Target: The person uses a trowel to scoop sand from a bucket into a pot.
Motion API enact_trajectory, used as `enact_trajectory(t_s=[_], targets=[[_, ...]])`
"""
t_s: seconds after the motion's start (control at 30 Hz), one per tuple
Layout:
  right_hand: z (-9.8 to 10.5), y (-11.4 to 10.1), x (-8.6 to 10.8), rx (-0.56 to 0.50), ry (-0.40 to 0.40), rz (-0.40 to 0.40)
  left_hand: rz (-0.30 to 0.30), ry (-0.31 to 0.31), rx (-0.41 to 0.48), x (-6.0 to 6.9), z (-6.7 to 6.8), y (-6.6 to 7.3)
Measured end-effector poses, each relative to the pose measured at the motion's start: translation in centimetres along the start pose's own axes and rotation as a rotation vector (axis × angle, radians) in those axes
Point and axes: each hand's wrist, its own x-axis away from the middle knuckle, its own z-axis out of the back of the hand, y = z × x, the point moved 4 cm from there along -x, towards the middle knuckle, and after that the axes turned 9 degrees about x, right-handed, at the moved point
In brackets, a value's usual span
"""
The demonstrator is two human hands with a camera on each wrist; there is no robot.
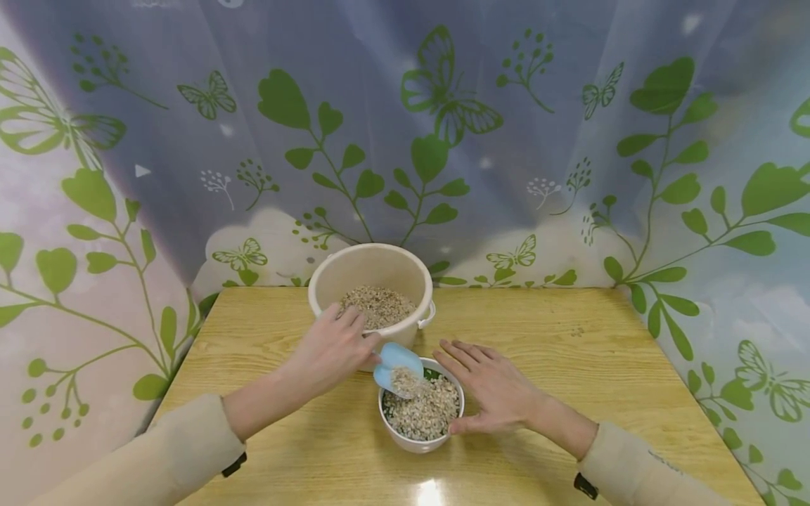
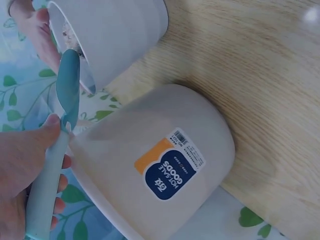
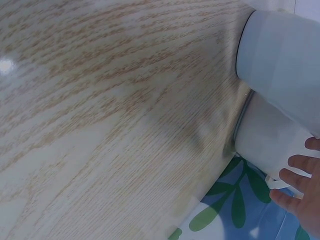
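Observation:
The left hand (image 1: 332,346) grips the handle of a light blue scoop (image 1: 399,362), whose head tilts over a white bowl (image 1: 415,445). Pale flakes lie in the scoop and fill much of the bowl, with some green showing at the bowl's inside edge. In the left wrist view, fingers and thumb of the left hand (image 2: 30,170) wrap the scoop handle (image 2: 47,185). The right hand (image 1: 496,386) is at the bowl's right side, fingers extended, its thumb at the rim. Extended fingers of the right hand (image 3: 302,182) also show in the right wrist view.
Behind the bowl stands a larger cream bucket (image 1: 408,270) with similar flakes inside and a small white handle fitting on its right. Both containers rest on a wooden table (image 1: 538,323). A curtain with leaves and butterflies (image 1: 443,91) hangs behind and at the sides.

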Motion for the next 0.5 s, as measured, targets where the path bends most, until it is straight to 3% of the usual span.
enact_trajectory(t_s=[0.5], targets=[[0.1,0.0,0.0,-0.02,-0.012,-0.019,-0.011,-0.008,-0.054,-1.2,0.7,0.1]])
